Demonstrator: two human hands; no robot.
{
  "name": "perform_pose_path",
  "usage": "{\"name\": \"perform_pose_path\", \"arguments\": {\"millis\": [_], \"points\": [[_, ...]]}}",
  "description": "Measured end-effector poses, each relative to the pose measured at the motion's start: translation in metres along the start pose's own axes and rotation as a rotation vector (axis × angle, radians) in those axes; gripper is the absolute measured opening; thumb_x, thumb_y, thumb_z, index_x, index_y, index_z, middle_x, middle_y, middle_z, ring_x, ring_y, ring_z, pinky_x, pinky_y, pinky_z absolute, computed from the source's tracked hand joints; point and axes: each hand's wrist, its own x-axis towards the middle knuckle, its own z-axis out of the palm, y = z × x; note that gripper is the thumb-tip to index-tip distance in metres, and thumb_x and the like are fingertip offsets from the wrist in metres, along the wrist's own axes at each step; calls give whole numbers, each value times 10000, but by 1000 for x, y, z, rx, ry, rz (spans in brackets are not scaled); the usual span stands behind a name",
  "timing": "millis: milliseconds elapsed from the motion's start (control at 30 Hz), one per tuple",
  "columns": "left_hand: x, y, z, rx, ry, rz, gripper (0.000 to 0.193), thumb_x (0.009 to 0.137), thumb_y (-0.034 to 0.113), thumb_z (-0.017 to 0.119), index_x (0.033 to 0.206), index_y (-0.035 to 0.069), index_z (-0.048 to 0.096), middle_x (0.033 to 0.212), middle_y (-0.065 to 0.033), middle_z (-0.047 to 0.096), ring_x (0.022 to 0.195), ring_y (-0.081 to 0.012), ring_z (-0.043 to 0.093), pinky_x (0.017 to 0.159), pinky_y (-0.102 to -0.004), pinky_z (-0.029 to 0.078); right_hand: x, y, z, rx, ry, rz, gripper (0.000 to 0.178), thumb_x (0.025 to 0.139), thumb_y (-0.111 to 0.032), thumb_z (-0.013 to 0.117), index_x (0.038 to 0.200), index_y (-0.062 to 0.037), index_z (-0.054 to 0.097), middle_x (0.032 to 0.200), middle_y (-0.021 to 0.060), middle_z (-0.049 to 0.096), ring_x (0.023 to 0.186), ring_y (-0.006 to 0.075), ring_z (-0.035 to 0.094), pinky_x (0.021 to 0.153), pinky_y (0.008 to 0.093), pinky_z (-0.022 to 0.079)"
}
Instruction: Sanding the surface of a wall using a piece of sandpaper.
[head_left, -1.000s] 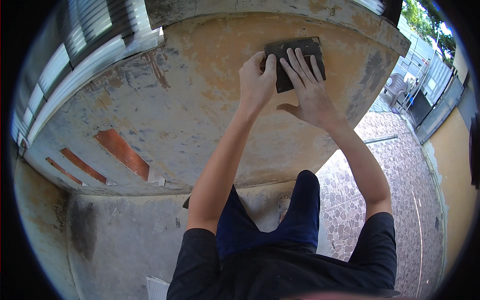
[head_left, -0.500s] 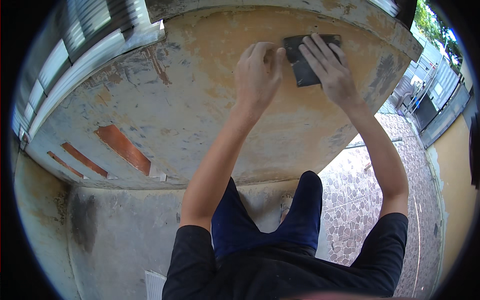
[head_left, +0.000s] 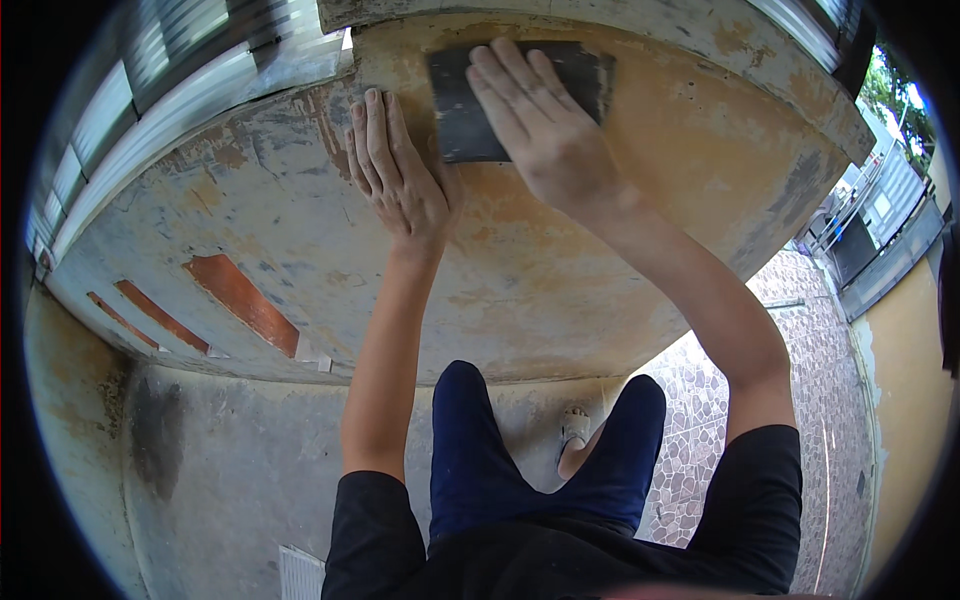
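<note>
A dark grey sheet of sandpaper [head_left: 465,125] lies flat against the worn, patchy yellow-and-grey wall [head_left: 560,270], near its upper part. My right hand [head_left: 560,150] presses on the sheet with its fingers stretched across it, holding it to the wall; the thumb is hidden. Slight blur smears the sheet's right edge. To the left of the sandpaper, my left hand [head_left: 400,180] rests flat on the wall with its fingers straight and nothing in it.
Slanted orange-lined openings [head_left: 245,305] cut the wall at left. A ledge [head_left: 700,45] runs along its top. Below are my bent knees, a sandalled foot [head_left: 573,435] and grey concrete floor [head_left: 250,450]. Stone-patterned paving [head_left: 690,410] stretches along the right, beside a yellow wall [head_left: 910,380].
My right hand has slid the sandpaper leftward across the wall. The left hand has moved left and down, from loosely curled beside the sheet to flat on the wall.
</note>
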Motion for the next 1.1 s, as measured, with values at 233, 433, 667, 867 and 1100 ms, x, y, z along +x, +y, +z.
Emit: {"name": "perform_pose_path", "arguments": {"millis": [233,433,667,867,1100], "points": [[2,-17,-5,37,1,57,516,1025,230,507,1453,-57,524,1523,-197,508,1467,-354,420,1226,-481,286,-48,67,-27,-18,-46,-48,481,930,-43,552,1403,35,591,1507,153,563,1441,318,494,1208,467,402],[-1,-1,2,32,12,17,534,1022,234,503,1473,-52,513,1541,-206,495,1476,-345,419,1236,-482,279,-89,75,-31,-71,27,142,505,941,23,515,1444,54,543,1531,181,530,1455,341,469,1188,496,423],[-4,-10,0,-28,-34,15,520,1026,216,481,1476,-43,515,1552,-197,485,1490,-331,401,1239,-470,277,19,-2,15,19,78,-118,510,895,-73,592,1392,40,597,1472,163,594,1410,299,532,1196,427,423],[-1,-14,-5,41,-4,44,508,1034,208,472,1471,-48,521,1549,-194,490,1487,-333,406,1235,-468,284,-85,88,-36,-48,-7,57,528,904,12,581,1432,15,574,1494,152,573,1433,304,503,1188,461,435],[-3,-2,1,26,-12,21,519,1029,214,478,1474,-50,519,1550,-204,487,1481,-342,415,1231,-492,290,-59,49,-17,-80,58,134,526,910,32,562,1436,34,558,1527,164,537,1446,328,482,1193,462,428]]}}
